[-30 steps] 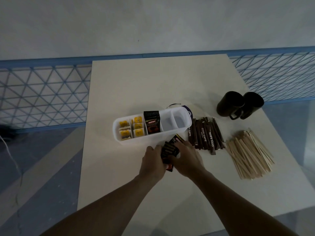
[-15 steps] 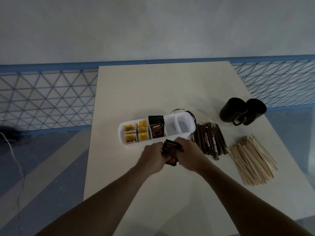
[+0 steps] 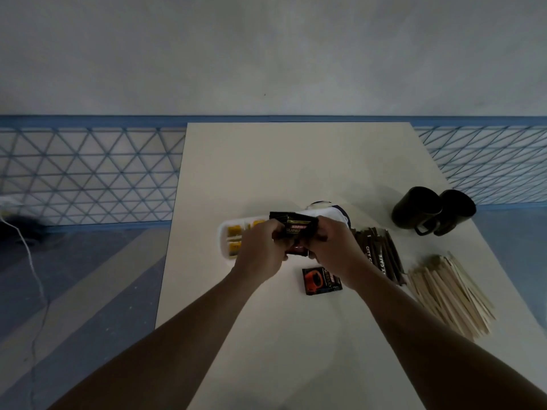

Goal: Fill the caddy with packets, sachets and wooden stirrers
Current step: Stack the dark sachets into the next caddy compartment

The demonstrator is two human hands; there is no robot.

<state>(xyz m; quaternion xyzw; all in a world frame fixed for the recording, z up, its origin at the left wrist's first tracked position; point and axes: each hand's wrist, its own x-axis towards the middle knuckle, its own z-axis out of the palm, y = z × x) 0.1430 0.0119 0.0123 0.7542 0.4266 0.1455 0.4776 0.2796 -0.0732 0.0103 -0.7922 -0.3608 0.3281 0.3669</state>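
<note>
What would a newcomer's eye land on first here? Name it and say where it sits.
The left hand and right hand meet mid-table, both gripping a bunch of dark packets over the white caddy. One loose packet lies flat on the table, just nearer than the hands. To the right lie brown sachets and a heap of wooden stirrers, with two black mugs behind them.

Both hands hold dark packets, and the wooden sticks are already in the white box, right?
No. The head view shows the wooden sticks piled on the table, outside the white box. The left hand and right hand do hold dark packets.
</note>
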